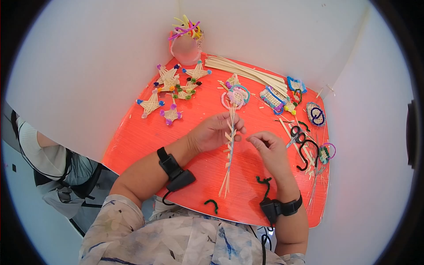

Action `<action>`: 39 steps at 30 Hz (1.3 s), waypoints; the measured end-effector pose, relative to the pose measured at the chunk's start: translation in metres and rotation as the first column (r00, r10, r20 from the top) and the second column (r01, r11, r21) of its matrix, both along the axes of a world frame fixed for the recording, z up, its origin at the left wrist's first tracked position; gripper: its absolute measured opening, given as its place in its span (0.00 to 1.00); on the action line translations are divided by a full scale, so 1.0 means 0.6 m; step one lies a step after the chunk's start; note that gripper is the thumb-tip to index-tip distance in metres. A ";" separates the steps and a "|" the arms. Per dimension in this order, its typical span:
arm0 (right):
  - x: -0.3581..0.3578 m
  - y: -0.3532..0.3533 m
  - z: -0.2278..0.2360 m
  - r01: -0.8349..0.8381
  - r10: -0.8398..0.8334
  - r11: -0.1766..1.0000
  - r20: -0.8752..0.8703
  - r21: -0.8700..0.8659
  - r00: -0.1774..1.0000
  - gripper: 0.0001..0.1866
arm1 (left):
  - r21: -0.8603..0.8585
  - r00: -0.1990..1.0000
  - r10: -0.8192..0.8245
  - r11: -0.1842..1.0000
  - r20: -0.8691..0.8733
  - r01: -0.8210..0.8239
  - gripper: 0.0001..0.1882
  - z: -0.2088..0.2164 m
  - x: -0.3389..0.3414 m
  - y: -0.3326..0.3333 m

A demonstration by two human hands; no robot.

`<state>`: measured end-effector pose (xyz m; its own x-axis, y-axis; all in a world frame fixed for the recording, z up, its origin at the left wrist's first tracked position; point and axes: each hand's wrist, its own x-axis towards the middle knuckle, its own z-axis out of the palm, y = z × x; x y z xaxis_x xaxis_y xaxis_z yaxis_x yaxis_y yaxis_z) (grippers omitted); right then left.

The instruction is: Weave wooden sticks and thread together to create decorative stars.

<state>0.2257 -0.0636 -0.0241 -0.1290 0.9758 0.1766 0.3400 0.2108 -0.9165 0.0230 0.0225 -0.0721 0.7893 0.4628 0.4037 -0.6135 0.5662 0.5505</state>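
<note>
Left grip (219, 130): closed on a braided strip (229, 154), thumb and fingers pinching its upper part. Strip is thin, pale, straw-like splints; short flat tabs fold out slantwise along a narrow bluish spine, loose ends splaying at the near end. It lies lengthwise above the middle of the bench (194, 170); far ends fan toward a round woven piece (237, 96) edged in fuzzy pink and blue; contact there unclear.

Left forearm angles in from lower left, wrist nearly straight, knuckles up. Right grip (268, 149) stands just beside the strip, forearm upright in view, fingers curled, thumb near the index finger; cannot tell whether a fine strand is between them.

Near the right wrist, a bent dark-green pipe cleaner (266, 185); a hooked one (212, 206) by the near edge. Right side: black-handled scissors (301, 138) among scattered splints. Far left: woven stars (151, 104), points tipped with coloured fuzz. Beyond: flat pale strips (247, 72) in a long sheaf. Bench top red, glossy, wood-grained.
</note>
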 end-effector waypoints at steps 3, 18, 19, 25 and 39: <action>0.011 0.001 0.008 0.071 -0.074 0.997 -0.079 -0.038 0.994 0.06 | -0.109 0.975 0.155 0.979 -0.160 -0.174 0.16 0.032 -0.004 -0.020; -0.033 -0.003 -0.011 -0.321 0.261 0.941 -0.378 -0.104 0.888 0.39 | -0.016 0.988 0.156 0.988 0.010 -0.156 0.21 0.012 0.006 -0.016; -0.035 -0.008 -0.003 -0.386 0.267 0.895 -0.428 -0.221 0.864 0.36 | -0.015 0.987 0.159 0.987 0.020 -0.158 0.20 0.016 0.005 -0.018; -0.016 0.005 -0.015 -0.198 0.145 0.939 -0.196 -0.282 0.970 0.15 | -0.003 0.984 0.167 0.986 0.069 -0.167 0.18 0.029 0.001 -0.020; 0.047 0.022 -0.008 0.082 -0.467 0.780 0.489 0.621 0.737 0.16 | 0.083 0.736 0.547 0.821 -0.400 -0.565 0.14 0.016 -0.016 0.011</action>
<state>0.2540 -0.0505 -0.0287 -0.1340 0.7473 0.6508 0.8830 0.3882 -0.2640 0.0133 0.0291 -0.0628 0.4701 0.8779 0.0914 -0.5659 0.2203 0.7945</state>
